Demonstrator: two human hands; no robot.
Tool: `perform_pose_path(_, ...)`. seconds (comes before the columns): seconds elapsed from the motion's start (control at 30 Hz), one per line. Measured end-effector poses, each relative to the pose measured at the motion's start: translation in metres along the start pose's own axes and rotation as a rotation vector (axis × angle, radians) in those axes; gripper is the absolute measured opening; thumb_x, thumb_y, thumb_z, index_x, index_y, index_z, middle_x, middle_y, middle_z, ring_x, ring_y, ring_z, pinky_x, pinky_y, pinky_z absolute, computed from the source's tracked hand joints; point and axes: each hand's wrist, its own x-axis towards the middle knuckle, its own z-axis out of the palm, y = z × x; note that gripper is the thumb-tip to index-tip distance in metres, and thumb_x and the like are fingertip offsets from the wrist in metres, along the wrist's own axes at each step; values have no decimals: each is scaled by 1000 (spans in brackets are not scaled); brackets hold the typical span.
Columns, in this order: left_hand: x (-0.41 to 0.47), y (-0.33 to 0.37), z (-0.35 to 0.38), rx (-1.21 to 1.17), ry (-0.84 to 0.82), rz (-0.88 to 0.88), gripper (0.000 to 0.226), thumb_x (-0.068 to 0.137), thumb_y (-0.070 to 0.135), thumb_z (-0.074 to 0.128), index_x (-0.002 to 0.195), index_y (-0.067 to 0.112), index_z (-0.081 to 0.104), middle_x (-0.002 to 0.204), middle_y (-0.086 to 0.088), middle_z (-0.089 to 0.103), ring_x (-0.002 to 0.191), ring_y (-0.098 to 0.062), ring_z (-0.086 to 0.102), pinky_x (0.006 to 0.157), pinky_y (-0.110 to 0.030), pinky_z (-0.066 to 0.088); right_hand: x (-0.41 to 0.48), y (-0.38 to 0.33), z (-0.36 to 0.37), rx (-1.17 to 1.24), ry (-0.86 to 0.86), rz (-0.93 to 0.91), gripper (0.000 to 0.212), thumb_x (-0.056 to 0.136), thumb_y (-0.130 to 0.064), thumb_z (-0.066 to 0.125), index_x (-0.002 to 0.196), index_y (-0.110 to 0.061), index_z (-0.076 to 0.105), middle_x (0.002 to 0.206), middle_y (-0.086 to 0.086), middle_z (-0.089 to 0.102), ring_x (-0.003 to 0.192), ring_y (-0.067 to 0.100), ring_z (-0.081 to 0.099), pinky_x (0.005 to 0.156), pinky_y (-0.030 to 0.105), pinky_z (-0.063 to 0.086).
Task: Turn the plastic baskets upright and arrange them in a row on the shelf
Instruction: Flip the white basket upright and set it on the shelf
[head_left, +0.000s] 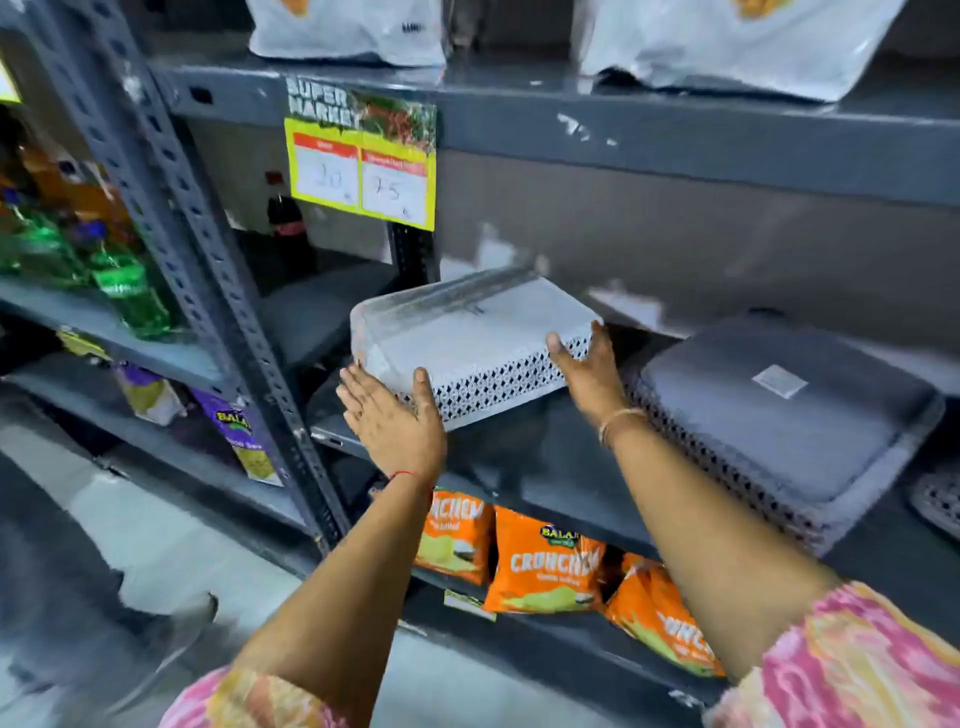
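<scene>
Grey shelf (545, 457), "SUPER MARKET" tag (361, 156) — 20, 75

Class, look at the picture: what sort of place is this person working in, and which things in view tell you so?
Most likely a small supermarket. A "Super Market" price tag hangs from the grey metal shelf, orange snack packets fill the shelf below, and green bottles stand on the left.

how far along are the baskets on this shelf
Nothing looks done yet. In hand: the white basket, upside down, tilted, with the left hand and right hand on its perforated side. Left: the dark grey basket also lies upside down; neither is upright or in a row.
</scene>
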Motion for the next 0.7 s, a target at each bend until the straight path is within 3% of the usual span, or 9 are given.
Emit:
perform_pose_path(0.1, 12, -9, 10, -20, -24, -100, 80, 93, 49, 36, 147, 0, 2, 159, -17, 4, 148, -29, 3, 121, -41, 4, 19, -7, -3, 86, 89, 155, 93, 81, -53, 56, 148, -11, 8, 159, 7, 8, 146, 23, 10, 120, 44, 13)
perform_pose_path(0.2, 15, -14, 20, -66, -36, -151, 80, 92, 50, 35, 147, 0, 3, 159, -17, 8, 148, -29, 7, 121, -40, 5, 41, -11, -6, 147, 150, 257, 92, 78, -56, 56, 146, -8, 17, 155, 8, 20, 142, 26, 22, 118, 42, 20)
perform_pose_path(0.3, 18, -12, 26, -90, -6, -231, 80, 92, 52, 33, 147, 0, 6, 157, -19, 15, 147, -31, 12, 122, -41, 9, 66, -9, -3, 14, 134, 317, 96, 75, -68, 49, 142, -2, 26, 146, 15, 37, 134, 29, 37, 113, 41, 30)
perform_pose_path(0.37, 19, -13, 28, -97, 6, -284, 82, 90, 56, 32, 147, 1, 8, 156, -20, 19, 146, -32, 15, 122, -42, 12, 82, -1, -2, -82, 106, 347, 107, 64, -84, 38, 130, 0, 42, 114, 17, 60, 104, 28, 58, 87, 37, 49)
perform_pose_path(0.4, 17, -14, 28, -95, 10, -294, 84, 89, 58, 31, 147, 1, 10, 156, -20, 20, 145, -32, 17, 121, -43, 14, 85, 0, -4, -99, 98, 350, 102, 65, -83, 36, 123, 0, 49, 97, 12, 61, 86, 24, 57, 70, 29, 47)
perform_pose_path(0.43, 18, -15, 28, -99, 15, -294, 85, 88, 61, 30, 146, 2, 13, 155, -20, 23, 145, -32, 19, 120, -44, 16, 86, -1, -4, -69, 97, 360, 89, 73, -75, 38, 119, -1, 51, 95, 9, 61, 81, 19, 52, 63, 26, 41)
perform_pose_path(0.57, 22, -18, 27, -114, 30, -264, 97, 71, 76, 17, 135, 7, 39, 140, -21, 46, 131, -37, 40, 108, -50, 35, 100, 3, 0, 82, 36, 430, 58, 92, -41, 46, 135, -2, 41, 127, 12, 52, 99, 15, 44, 80, 26, 38)
perform_pose_path(0.63, 25, -17, 22, -158, 42, -272, 96, 69, 80, 14, 127, 10, 47, 131, -19, 56, 123, -37, 48, 101, -50, 42, 94, -6, -1, 83, 58, 414, 55, 92, -41, 46, 132, -3, 45, 135, 14, 51, 113, 21, 53, 91, 31, 42)
perform_pose_path(0.7, 32, -13, 13, -227, 102, -288, 81, 80, 72, 20, 118, 9, 55, 120, -19, 62, 114, -38, 54, 93, -43, 46, 85, -18, -6, 49, 85, 290, 52, 89, -45, 45, 123, -6, 54, 130, 14, 57, 120, 28, 53, 97, 34, 42)
